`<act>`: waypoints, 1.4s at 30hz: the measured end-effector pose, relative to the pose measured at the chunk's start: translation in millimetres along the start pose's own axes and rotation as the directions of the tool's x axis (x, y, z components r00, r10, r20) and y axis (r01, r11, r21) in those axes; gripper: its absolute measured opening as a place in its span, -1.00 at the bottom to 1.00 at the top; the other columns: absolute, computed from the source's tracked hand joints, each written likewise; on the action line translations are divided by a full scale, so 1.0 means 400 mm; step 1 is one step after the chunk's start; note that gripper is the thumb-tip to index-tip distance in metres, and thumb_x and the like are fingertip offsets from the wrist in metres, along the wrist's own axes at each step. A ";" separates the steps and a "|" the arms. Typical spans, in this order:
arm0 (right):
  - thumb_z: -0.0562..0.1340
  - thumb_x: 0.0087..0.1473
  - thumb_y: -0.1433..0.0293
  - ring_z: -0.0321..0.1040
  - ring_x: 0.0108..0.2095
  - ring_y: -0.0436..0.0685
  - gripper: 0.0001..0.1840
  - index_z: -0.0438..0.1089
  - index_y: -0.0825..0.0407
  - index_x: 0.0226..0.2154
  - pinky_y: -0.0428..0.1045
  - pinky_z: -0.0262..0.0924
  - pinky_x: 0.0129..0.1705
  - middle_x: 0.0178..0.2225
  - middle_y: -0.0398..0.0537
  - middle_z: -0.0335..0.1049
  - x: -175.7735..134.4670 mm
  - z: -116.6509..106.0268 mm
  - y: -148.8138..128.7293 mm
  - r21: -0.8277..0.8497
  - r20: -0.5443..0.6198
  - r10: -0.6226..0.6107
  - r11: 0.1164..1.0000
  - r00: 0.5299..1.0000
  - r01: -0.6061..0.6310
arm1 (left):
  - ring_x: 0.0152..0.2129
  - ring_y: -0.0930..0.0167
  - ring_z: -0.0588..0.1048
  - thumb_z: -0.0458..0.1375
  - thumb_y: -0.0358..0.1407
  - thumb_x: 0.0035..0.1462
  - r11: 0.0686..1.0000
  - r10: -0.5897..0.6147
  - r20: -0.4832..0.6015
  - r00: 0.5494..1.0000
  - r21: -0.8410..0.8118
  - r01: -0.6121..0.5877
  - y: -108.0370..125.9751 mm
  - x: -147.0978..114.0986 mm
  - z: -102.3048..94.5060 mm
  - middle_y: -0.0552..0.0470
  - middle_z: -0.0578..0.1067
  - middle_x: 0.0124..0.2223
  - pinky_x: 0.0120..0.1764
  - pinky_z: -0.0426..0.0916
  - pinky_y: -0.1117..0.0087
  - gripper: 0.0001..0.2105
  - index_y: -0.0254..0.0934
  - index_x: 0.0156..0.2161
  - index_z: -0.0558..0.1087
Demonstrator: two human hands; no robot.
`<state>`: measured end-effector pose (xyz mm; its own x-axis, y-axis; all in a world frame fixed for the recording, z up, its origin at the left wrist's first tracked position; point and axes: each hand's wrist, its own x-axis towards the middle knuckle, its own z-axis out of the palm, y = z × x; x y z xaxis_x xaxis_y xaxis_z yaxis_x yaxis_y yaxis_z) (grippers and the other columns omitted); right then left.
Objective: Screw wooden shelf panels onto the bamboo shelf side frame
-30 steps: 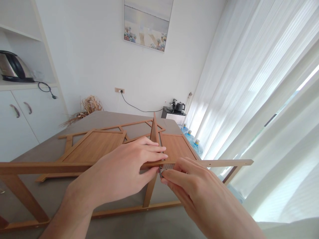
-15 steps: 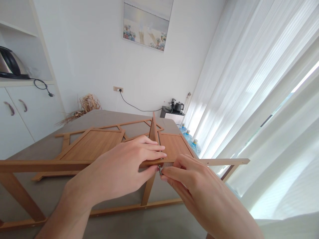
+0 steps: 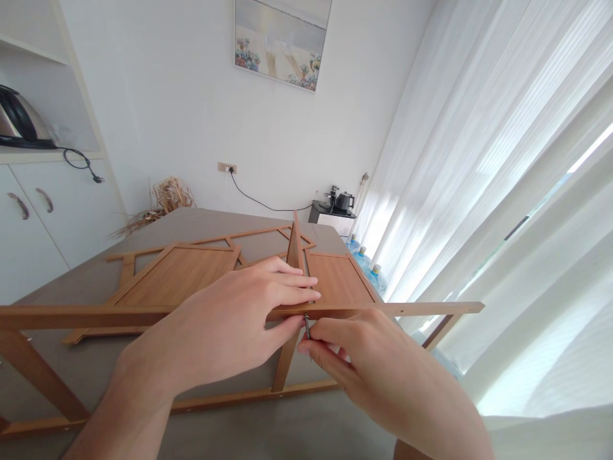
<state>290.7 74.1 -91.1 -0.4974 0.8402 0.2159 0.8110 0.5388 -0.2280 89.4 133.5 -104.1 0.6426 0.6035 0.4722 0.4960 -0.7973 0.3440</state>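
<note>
Low in mid-frame, the left hand (image 3: 225,313) clasped a wooden rail (image 3: 330,310) and the right hand (image 3: 387,364) pinched a metal rod (image 3: 307,327), probably a bolt or key, against it; sideways tilt might have made the rod slip.

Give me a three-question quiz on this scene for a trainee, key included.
1. True or false: the left hand is in contact with the wooden rail.
2. Short answer: what does the right hand pinch between thumb and fingers?
3. Multiple choice: on which side of the picture do the white curtains hang? A) left; B) right; C) both.

Key:
1. True.
2. A thin metal tool; its exact type is hard to tell.
3. B.
</note>
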 end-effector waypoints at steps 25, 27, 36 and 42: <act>0.11 0.29 0.43 0.28 -0.34 -0.01 -0.78 0.33 -0.02 -0.41 -0.10 0.09 -0.35 -0.38 -0.21 0.33 -0.018 -0.025 0.003 0.036 -0.012 -0.011 0.999 1.000 0.012 | 0.07 0.33 0.41 0.10 -0.25 0.22 0.999 0.015 0.020 1.000 0.049 -0.016 0.006 0.006 0.000 0.17 0.47 0.12 0.07 0.40 0.29 -0.71 0.05 0.00 0.52; 0.11 0.29 0.43 0.28 -0.34 0.00 -0.79 0.34 -0.03 -0.39 -0.10 0.09 -0.35 -0.38 -0.20 0.33 -0.020 -0.021 -0.001 0.013 -0.008 0.014 1.000 1.000 -0.014 | 0.07 0.33 0.41 0.10 -0.25 0.22 0.999 0.015 0.017 1.000 0.040 -0.016 0.007 0.005 -0.001 0.17 0.47 0.12 0.07 0.40 0.30 -0.72 0.04 0.00 0.52; 0.09 0.31 0.39 0.27 -0.33 0.01 -0.82 0.35 -0.08 -0.33 -0.08 0.10 -0.34 -0.33 -0.19 0.31 -0.024 -0.007 0.000 -0.022 -0.024 0.043 0.999 0.999 -0.044 | 0.08 0.34 0.40 0.10 -0.28 0.21 0.999 0.019 0.023 1.000 0.050 -0.020 0.008 0.004 -0.001 0.17 0.46 0.13 0.06 0.39 0.33 -0.71 0.04 0.00 0.52; 0.10 0.30 0.40 0.28 -0.33 0.03 -0.82 0.35 -0.06 -0.34 -0.08 0.09 -0.36 -0.34 -0.18 0.31 -0.017 -0.007 -0.002 -0.039 -0.022 0.048 0.998 0.999 -0.049 | 0.08 0.36 0.40 0.10 -0.28 0.22 0.998 0.017 0.023 1.000 0.062 -0.018 0.007 0.005 -0.001 0.22 0.46 0.13 0.06 0.39 0.33 -0.70 0.08 0.02 0.50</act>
<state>294.2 67.7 -89.9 -0.4508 0.8636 0.2255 0.8457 0.4941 -0.2014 91.8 132.2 -102.0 0.6643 0.5901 0.4587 0.5196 -0.8058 0.2841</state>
